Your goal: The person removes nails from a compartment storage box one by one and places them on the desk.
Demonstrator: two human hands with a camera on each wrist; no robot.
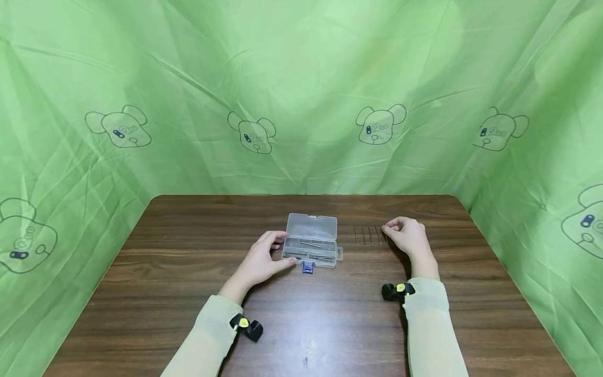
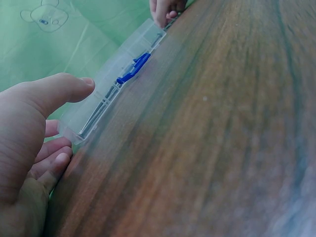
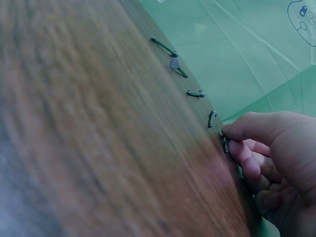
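Head view: small clear plastic box (image 1: 311, 242) at the middle of the dark wood-grain counter (image 1: 188, 293), hinged lid open and standing up at the far side, blue latch (image 1: 308, 267) hanging at the near edge. Inside, several long grey steel nails lying lengthwise. Left hand (image 1: 263, 260) against the box's left end, thumb along the near edge by the latch, fingers curled round the far corner. Just right of the box, a row of thin steel nails (image 1: 369, 234) laid side by side on the counter, pointing away. Right hand (image 1: 408, 236) at the right end of that row, fingertips bent down onto the last nail. Pale beige sleeves on both forearms, a black and yellow wrist mount on each. Green cloth backdrop (image 1: 301, 94) printed with cartoon bear heads behind and at both sides.

Left wrist view: box (image 2: 116, 81) seen edge-on, grey nails visible through the clear wall, blue latch (image 2: 133, 68) on the near side. Thumb over the box's end, fingers (image 2: 54, 165) curled beneath and behind it, gripping the box. Far off, fingertips of the right hand (image 2: 167, 10) at the other end.

Right wrist view: nails (image 3: 187, 74) in a line along the counter (image 3: 98, 138), one showing its round chequered head. Thumb and forefinger of the right hand (image 3: 269, 158) pinching the nearest nail, remaining fingers curled under.
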